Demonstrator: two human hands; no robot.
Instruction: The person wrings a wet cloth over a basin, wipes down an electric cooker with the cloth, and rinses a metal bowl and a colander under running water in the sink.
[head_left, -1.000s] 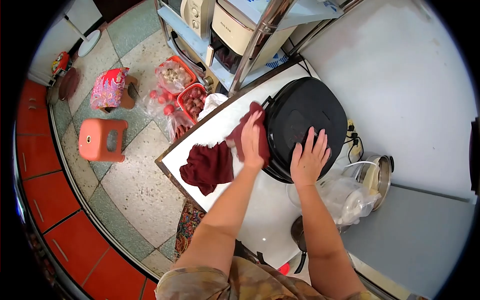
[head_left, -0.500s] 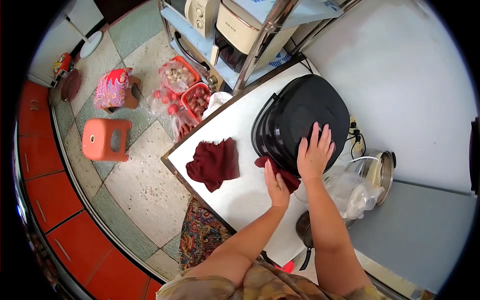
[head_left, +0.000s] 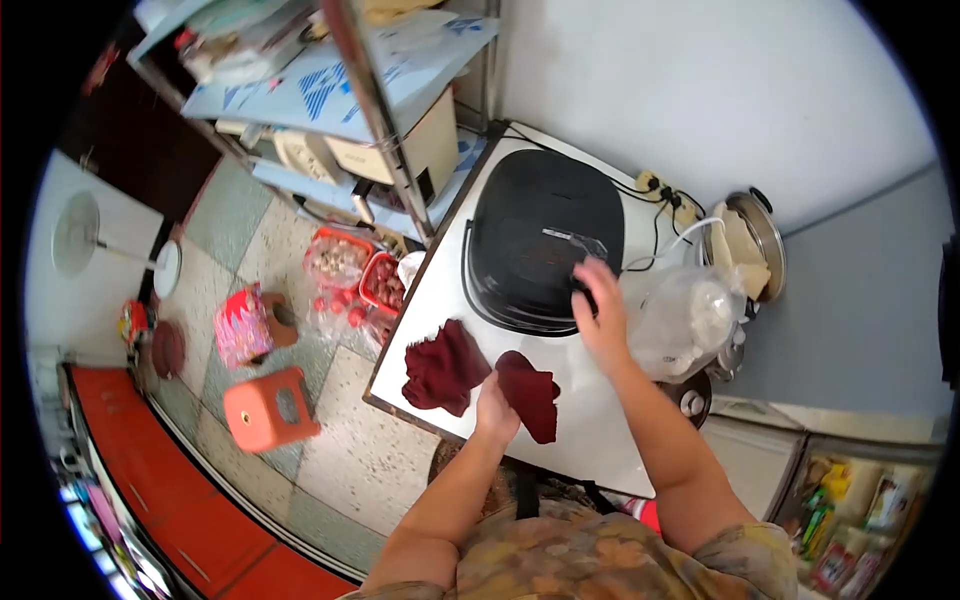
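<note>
My left hand [head_left: 497,408] is closed on a dark red cloth [head_left: 530,395], which hangs from the fingers over the white tabletop [head_left: 590,425]. Left of it, a second dark red cloth [head_left: 443,370] lies crumpled near the table's edge. A large black lidded appliance [head_left: 545,235] with rounded corners and a side handle stands behind both. My right hand [head_left: 602,312], fingers apart and slightly blurred, is at the appliance's near right corner; whether it touches the lid I cannot tell.
A clear plastic bag [head_left: 685,325], a steel pot [head_left: 770,250] and a power strip [head_left: 665,195] with cords are at the right. A metal shelf rack [head_left: 375,110] rises behind left. Floor items include an orange stool [head_left: 265,410] and red baskets [head_left: 383,283].
My left hand has drawn the cloth away from the appliance's side, toward me and left. My right hand has slid off the lid's middle to its corner. The view has turned.
</note>
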